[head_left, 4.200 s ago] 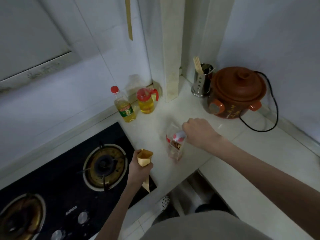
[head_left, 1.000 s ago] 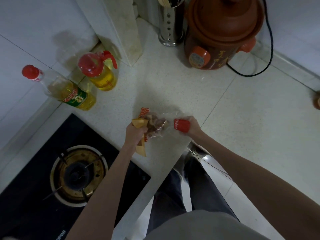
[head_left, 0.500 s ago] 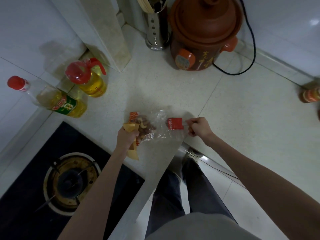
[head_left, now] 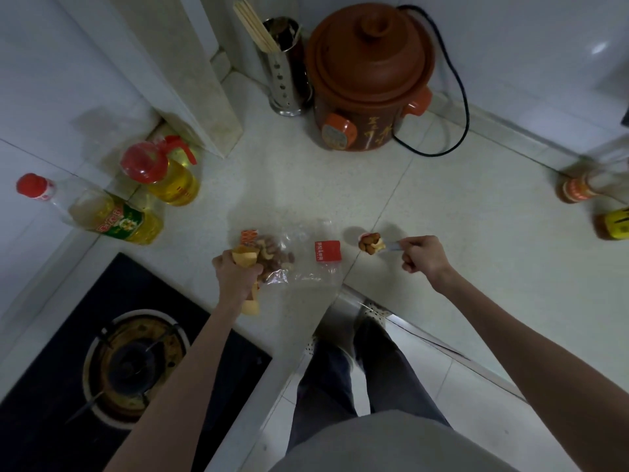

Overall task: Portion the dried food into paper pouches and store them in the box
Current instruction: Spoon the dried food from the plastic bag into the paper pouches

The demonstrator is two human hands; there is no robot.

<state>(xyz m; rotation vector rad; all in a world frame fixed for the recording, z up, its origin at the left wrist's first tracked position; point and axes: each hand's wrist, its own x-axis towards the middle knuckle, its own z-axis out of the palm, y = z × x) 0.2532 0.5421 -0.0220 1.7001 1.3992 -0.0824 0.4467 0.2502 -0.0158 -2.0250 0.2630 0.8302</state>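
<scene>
The left hand [head_left: 235, 274] grips a tan paper pouch [head_left: 245, 261] mouth-up beside the clear plastic bag of nuts [head_left: 282, 258] lying on the pale tabletop [head_left: 476, 233], ready for filling. The right hand [head_left: 423, 255], curled round a small spoon [head_left: 372, 247] heaped with nuts, holds it level, apparently to avoid spilling.

1. Pretty clearly a home kitchen, and a small one: pale speckled stone desk [head_left: 279, 178] wrapping into a tiled corner.
2. Black glass gas hob [head_left: 68, 386] is set into it at the lower left, with a well-used burner [head_left: 134, 364].
3. Two bottles of yellow cooking oil with red caps, one tall [head_left: 102, 216], one squat with a handle [head_left: 163, 172], stand against the wall.
4. Brown clay electric stew pot [head_left: 367, 80] sits at the back, its black cord [head_left: 459, 107] trailing behind.
5. Perforated steel holder [head_left: 286, 66] with chopsticks [head_left: 255, 25] stands beside the pot.
6. More sauce bottles [head_left: 585, 189] on the far right.
</scene>
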